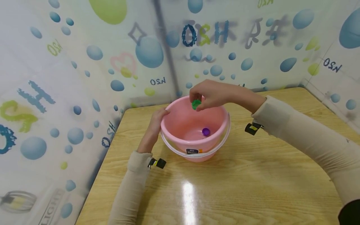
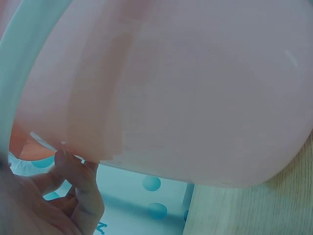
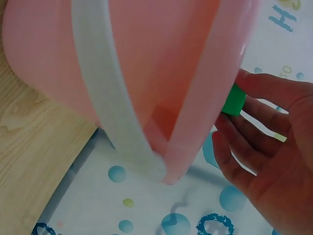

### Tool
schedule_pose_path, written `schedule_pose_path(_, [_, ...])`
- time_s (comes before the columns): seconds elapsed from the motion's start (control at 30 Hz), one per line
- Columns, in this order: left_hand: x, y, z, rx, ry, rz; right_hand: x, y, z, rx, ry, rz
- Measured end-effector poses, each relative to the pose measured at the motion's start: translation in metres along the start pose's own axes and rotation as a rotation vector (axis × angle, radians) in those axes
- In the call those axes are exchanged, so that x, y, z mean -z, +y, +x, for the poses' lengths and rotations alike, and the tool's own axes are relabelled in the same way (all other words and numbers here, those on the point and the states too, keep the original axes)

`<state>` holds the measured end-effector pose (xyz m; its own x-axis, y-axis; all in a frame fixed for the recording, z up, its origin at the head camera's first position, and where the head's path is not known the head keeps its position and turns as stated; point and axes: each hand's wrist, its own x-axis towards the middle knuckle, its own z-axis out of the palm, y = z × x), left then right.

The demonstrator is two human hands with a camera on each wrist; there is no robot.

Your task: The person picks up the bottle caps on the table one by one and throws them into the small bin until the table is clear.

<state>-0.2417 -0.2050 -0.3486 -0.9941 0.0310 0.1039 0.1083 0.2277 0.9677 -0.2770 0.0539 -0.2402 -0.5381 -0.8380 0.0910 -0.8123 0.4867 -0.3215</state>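
Observation:
A pink bucket [image 1: 180, 117] stands upright on the wooden table, its white handle [image 1: 164, 142] hanging down across the front. My left hand [image 1: 155, 127] holds the bucket's left rim, and in the left wrist view its curled fingers [image 2: 80, 181] are at the bucket's edge. Over the bucket's opening, my right hand [image 1: 213, 93] pinches a small green cap [image 1: 196, 104] between thumb and fingers. The right wrist view shows this green cap [image 3: 234, 101] partly behind the rim. A purple cap [image 1: 206, 132] lies inside the bucket at the bottom.
The wooden table [image 1: 253, 184] extends around the bucket to the front and right. Behind and to the left hangs a white covering [image 1: 84, 75] printed with blue and green drops and letters. Small black cameras [image 1: 161, 163] are strapped at both wrists.

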Motion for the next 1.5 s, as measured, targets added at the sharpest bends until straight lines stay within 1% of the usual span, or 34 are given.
schedule_pose_path(0.3, [0.0, 0.002, -0.001, 0.008, 0.003, -0.013, 0.001, -0.004, 0.002, -0.003, -0.026, -0.049])
schedule_pose_path(0.5, [0.001, 0.002, -0.001, 0.013, -0.01, -0.025, 0.005, -0.007, 0.003, 0.002, -0.032, -0.041])
schedule_pose_path(0.67, [0.001, 0.001, -0.002, 0.012, -0.007, -0.024, 0.007, -0.01, 0.004, 0.001, -0.039, -0.04])
schedule_pose_path(0.87, [0.001, 0.002, -0.002, 0.024, -0.01, -0.028, 0.008, -0.011, 0.006, -0.005, -0.025, -0.039])
schedule_pose_path(1.07, [0.001, 0.001, -0.002, 0.016, -0.003, -0.027, 0.006, -0.012, 0.007, -0.002, -0.028, -0.032])
schedule_pose_path(1.5, [0.003, 0.0, -0.001, 0.018, -0.034, -0.012, 0.008, -0.007, 0.006, 0.028, 0.019, -0.032])
